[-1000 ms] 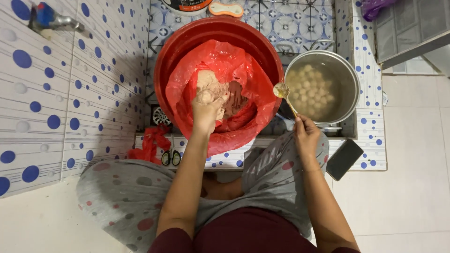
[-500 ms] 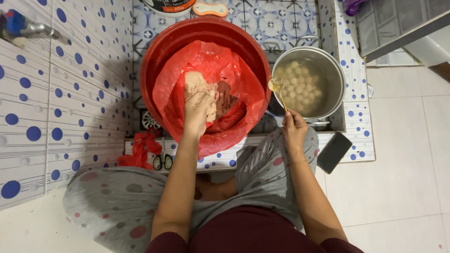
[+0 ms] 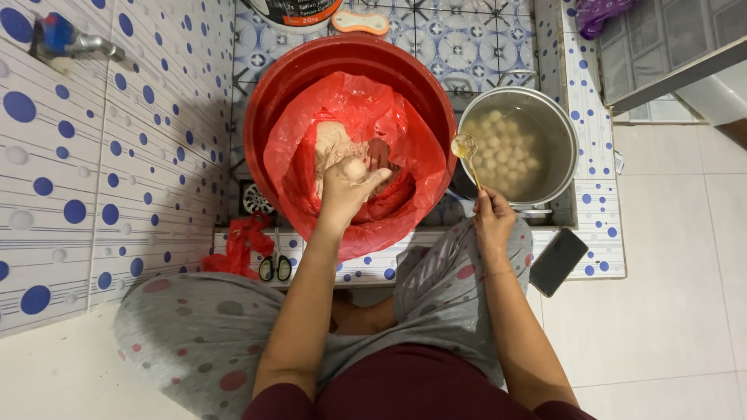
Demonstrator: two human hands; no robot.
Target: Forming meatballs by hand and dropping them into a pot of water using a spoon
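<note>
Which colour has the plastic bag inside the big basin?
Red. The plastic bag lining the red basin shows best in the head view.

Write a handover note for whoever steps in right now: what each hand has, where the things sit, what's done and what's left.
Left hand: over the red basin, closed around paste, a round ball pushed up above the fist.
Right hand: holds a spoon over the gap between basin and steel pot.
Paste lies in the red plastic liner.
Done: many balls sit in the pot's water.
Left: this ball is not yet scooped; more paste remains.
</note>
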